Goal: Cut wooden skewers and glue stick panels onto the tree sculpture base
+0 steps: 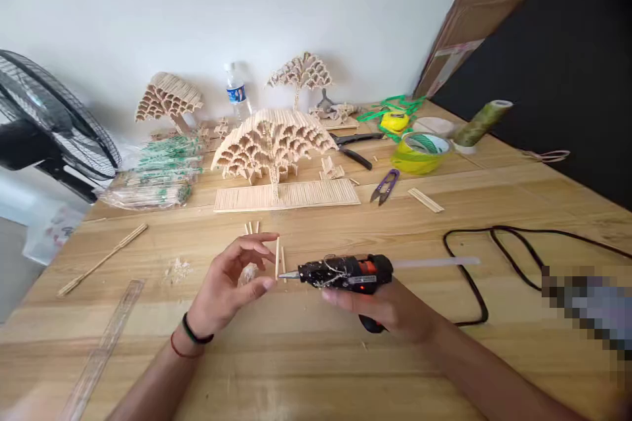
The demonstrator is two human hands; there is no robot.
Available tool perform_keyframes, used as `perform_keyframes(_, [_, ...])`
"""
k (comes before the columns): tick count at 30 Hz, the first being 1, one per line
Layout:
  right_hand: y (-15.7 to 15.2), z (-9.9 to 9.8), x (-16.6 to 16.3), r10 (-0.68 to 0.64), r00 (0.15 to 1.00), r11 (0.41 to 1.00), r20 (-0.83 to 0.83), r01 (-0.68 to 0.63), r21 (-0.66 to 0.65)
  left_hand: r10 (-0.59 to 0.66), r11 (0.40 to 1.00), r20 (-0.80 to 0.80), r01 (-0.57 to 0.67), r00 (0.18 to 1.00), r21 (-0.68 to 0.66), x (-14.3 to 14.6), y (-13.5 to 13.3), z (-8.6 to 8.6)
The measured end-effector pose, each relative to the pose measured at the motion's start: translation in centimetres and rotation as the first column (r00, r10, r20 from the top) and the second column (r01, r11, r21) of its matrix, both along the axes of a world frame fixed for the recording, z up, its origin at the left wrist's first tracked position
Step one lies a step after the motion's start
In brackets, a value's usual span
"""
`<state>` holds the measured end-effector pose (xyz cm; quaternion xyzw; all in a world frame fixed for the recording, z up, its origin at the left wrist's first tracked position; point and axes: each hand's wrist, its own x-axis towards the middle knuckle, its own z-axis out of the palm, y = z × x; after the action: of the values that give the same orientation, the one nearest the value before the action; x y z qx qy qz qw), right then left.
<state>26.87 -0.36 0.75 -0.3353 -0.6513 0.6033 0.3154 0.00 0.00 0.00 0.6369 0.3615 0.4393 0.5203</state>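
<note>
Between its thumb and fingertips, my left hand (230,279) pinches a short wooden stick (277,255), held upright. My right hand (380,302) is wrapped around the handle of a black hot glue gun (340,273). The gun's metal nozzle points left and meets the lower part of the stick, or comes very close to it. A clear glue stick (437,262) juts from the back of the gun. Several short sticks (251,227) lie on the table just beyond my left hand. Farther back stands a tree model (274,145) made of small sticks, on a slatted stick base (316,196).
Purple thread snips (385,187), black-handled pliers (358,148) and a yellow tape roll (422,152) lie at the back right. A black cord (481,302) loops on the right. At left are a clear ruler (106,348), bagged sticks (153,177) and a fan (47,118).
</note>
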Motion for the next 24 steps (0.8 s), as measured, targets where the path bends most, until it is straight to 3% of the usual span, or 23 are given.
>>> perform_keyframes(24, [0.23, -0.63, 0.07, -0.077, 0.996, 0.996, 0.039, 0.075, 0.049, -0.032, 0.999, 0.012, 0.032, 0.999, 0.013, 0.03, -0.25, 0.02])
